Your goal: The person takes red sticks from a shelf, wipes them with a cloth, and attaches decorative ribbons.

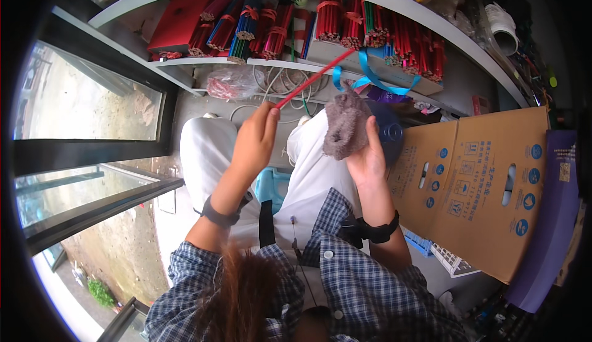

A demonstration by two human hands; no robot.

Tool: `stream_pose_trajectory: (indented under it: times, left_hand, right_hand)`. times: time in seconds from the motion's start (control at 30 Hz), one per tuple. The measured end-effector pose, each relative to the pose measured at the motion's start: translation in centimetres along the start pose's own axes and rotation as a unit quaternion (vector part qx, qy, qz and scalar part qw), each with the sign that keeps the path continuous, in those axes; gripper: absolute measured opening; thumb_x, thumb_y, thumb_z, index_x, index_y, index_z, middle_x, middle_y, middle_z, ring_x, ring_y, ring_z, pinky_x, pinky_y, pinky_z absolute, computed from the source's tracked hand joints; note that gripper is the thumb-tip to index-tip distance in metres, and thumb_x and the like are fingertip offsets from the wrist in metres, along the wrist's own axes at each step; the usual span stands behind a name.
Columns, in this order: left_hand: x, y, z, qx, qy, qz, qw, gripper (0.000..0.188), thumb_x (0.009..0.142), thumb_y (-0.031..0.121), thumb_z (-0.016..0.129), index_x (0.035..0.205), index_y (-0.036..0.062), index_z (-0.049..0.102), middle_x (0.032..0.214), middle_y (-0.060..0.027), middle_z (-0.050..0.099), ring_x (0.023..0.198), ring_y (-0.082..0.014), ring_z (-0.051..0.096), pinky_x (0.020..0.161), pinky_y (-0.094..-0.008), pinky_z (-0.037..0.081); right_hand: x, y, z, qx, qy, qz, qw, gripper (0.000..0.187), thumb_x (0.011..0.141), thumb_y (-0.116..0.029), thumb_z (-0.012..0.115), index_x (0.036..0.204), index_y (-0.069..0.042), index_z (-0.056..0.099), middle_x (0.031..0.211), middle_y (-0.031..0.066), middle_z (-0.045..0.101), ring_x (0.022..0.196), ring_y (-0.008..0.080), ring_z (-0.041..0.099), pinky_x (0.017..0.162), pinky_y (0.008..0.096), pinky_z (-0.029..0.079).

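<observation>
A cramped storage corner fills the view, with a framed glass door at the left, a big cardboard box at the right, and a white shelf bearing tied bundles of coloured sticks ahead; one red stick is out in front of it, above the white trousers, in the left hand; a grey-brown cloth is in the right hand. As I judge it, work on this stick is partway along: both things are taken up, yet cloth and stick are apart; whether the cloth has passed over the stick I cannot tell, and the stick is loose, not in a bundle.

The left forearm comes up from below, the hand closed on the stick's near end, thumb and forefinger uppermost; the stick slants up and rightward toward the shelf, though whether its tip touches anything is unclear; the right forearm rises nearly upright, palm turned inward, the hand half open with its thumb raised; the cloth hides the fingers, so how firmly they grip I cannot tell.
</observation>
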State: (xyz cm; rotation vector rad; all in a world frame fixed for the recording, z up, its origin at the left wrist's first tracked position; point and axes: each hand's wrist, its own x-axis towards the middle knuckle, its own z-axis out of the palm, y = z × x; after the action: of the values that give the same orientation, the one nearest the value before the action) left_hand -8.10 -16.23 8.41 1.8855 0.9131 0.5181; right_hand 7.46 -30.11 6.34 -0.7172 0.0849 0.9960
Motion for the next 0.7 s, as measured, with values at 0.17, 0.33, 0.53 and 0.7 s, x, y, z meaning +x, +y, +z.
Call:
stream_pose_trajectory:
  times: [0.17,0.33,0.53,0.7]
  left_hand:
    - [-2.4,0.2,3.6,-0.001,-0.039,0.125,0.991,0.011,0.085,0.011,0.047,0.089,0.0010,0.049,0.078,-0.0224,0.055,0.076,-0.0420,0.052,0.063,-0.0455,0.041]
    - [-2.6,-0.7,3.6,0.012,-0.129,0.132,0.983,0.011,0.082,0.010,0.049,0.089,0.0017,0.050,0.075,-0.0222,0.055,0.074,-0.0415,0.052,0.063,-0.0473,0.041]
    - [-1.6,0.9,2.2,0.054,-0.152,0.194,0.968,0.013,0.086,0.016,0.051,0.088,0.0033,0.053,0.073,-0.0168,0.057,0.071,-0.0380,0.053,0.063,-0.0439,0.042]
    - [-1.5,0.4,1.2,0.125,-0.125,0.235,0.956,0.014,0.085,0.018,0.054,0.083,0.0036,0.055,0.073,-0.0121,0.057,0.066,-0.0315,0.050,0.062,-0.0374,0.042]
  right_hand:
    - [-1.5,2.7,3.0,-0.072,-0.036,0.054,0.995,0.046,0.081,-0.004,0.062,0.123,-0.006,0.042,0.112,0.0036,0.052,0.107,0.0151,0.049,0.090,0.0311,0.041]
    - [-1.7,1.9,2.9,-0.139,-0.034,0.023,0.989,0.040,0.080,-0.003,0.062,0.117,-0.003,0.047,0.107,0.0060,0.056,0.100,0.0157,0.055,0.085,0.0303,0.045]
    - [-1.6,1.2,2.6,-0.136,-0.001,-0.008,0.991,0.035,0.082,-0.001,0.059,0.115,-0.001,0.049,0.107,0.0076,0.057,0.098,0.0164,0.056,0.083,0.0299,0.047]
    - [-0.3,-1.3,1.5,-0.093,0.007,-0.084,0.992,0.029,0.087,-0.006,0.054,0.116,-0.001,0.050,0.108,0.0066,0.057,0.097,0.0163,0.056,0.083,0.0300,0.045]
